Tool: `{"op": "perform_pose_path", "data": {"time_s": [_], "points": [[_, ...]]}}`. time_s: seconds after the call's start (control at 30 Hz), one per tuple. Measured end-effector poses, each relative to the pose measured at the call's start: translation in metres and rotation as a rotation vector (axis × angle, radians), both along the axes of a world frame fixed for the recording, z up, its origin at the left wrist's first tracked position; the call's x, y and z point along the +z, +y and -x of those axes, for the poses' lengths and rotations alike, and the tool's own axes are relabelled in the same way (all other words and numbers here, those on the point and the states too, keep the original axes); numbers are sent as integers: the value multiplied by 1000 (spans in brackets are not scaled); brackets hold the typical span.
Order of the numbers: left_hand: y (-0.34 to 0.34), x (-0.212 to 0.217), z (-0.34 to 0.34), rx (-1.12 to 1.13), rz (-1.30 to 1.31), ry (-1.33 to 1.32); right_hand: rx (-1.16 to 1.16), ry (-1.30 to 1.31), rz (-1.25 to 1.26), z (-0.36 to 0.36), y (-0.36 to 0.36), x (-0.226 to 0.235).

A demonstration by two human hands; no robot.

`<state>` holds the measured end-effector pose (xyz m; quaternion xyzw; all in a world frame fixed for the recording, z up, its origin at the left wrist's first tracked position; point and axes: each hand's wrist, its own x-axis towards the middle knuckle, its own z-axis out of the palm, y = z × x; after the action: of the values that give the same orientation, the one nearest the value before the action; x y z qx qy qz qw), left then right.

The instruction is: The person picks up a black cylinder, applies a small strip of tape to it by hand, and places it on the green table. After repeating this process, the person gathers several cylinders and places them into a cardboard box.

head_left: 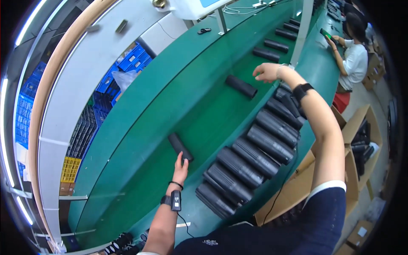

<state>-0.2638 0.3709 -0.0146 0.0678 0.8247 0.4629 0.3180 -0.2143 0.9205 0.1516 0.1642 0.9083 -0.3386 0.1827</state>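
My left hand (180, 170) grips the near end of a short black cylinder (177, 143) on the green conveyor belt, thumb and fingers at its end. Farther right, my right hand (267, 72) hovers over the belt with loosely bent fingers apart and nothing in them. Just left of it, another black cylinder (241, 86) lies on the belt, apart from the fingers. Along the belt's right edge, below my right arm, several ribbed black cylinders (255, 157) lie side by side in a row. A slimmer black piece (290, 106) rests across the far ones.
More black cylinders (266, 55) lie farther up the belt (144, 182). A metal post (302, 32) stands at the far right. Cardboard boxes (293, 191) sit below the bench on my right. A person (355, 55) works at the far right. Blue crates (131, 57) stand left, beyond the line.
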Motion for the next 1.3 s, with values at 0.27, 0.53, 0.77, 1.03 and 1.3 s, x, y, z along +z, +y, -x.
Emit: {"op": "perform_pose_path", "data": {"time_s": [0.27, 0.53, 0.77, 1.03, 1.3], "points": [[26, -8, -1, -36, -37, 14, 252, -85, -92, -149, -74, 13], [6, -55, 21, -60, -141, 133, 174, 140, -270, -94, -104, 105], [24, -40, 8, 98, -251, 211, 400, 97, -386, 82, -161, 51], [21, -60, 1, 42, -251, 119, 587, -281, -417, 113, -162, -115], [31, -58, 9, 82, -273, 221, 428, -132, -254, 93, -129, -51]]}}
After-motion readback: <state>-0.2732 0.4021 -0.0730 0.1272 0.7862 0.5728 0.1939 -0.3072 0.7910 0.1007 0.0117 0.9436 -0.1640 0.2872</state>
